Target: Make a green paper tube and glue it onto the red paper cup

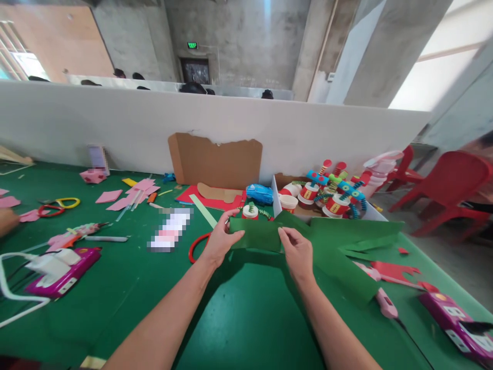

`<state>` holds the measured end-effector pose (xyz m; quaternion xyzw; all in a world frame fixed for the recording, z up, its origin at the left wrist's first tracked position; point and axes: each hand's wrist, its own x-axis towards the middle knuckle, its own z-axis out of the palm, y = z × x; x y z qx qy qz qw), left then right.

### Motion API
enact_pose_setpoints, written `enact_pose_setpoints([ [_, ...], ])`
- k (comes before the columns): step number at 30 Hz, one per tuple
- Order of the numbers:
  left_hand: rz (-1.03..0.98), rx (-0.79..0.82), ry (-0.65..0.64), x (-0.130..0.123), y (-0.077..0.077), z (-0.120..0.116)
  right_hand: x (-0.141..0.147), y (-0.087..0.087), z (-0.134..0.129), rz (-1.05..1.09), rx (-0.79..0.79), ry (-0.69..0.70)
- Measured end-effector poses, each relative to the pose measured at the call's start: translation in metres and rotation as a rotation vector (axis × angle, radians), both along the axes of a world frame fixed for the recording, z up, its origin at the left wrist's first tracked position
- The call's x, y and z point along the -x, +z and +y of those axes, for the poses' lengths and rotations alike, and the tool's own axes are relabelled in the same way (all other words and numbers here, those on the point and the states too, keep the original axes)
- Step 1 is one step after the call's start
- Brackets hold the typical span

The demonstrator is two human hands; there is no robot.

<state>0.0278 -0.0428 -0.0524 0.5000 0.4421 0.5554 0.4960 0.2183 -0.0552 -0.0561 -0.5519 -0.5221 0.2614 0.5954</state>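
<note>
Between my two hands a rectangular piece of green paper (257, 235) is stretched out a little above the green table. My left hand (220, 239) pinches its left end, thumb in front and fingers behind. At the right end, my right hand (298, 252) grips the paper between thumb and curled fingers. Just behind it a small white and red paper cup figure (250, 210) with green folded paper arms shows partly. Red-handled scissors (195, 248) lie beside my left hand, mostly hidden. Larger green paper sheets (348, 237) lie to the right of my right hand.
A box (276, 198) of paper cup figures (339, 203) stands at the back right. Glue guns (386, 303), power strips (63, 272) and cables lie on both sides. Pink paper scraps (134, 194) and yellow-and-red scissors (59, 205) are at left, near another person's hand (6, 221).
</note>
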Motion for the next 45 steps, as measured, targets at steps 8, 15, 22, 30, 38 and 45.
enact_pose_setpoints([
  [8,0.193,0.223,-0.208,0.020,0.027,-0.024,-0.004,-0.008,-0.034,0.095,0.288,0.132],
  [15,1.110,-0.345,0.075,0.030,0.026,-0.082,-0.011,-0.027,-0.062,-0.265,0.506,0.218],
  [22,1.412,-0.637,-0.313,-0.033,-0.007,-0.135,-0.013,-0.017,-0.066,-0.481,0.592,0.229],
  [30,1.385,-0.588,-0.265,-0.049,-0.034,-0.149,-0.018,-0.024,-0.068,-0.605,0.420,0.240],
  [38,1.382,-0.537,-0.261,-0.051,-0.037,-0.153,-0.017,-0.019,-0.078,-0.682,0.029,0.152],
  [45,1.401,-0.498,-0.278,-0.054,-0.028,-0.153,-0.014,-0.024,-0.092,-1.013,0.017,0.823],
])
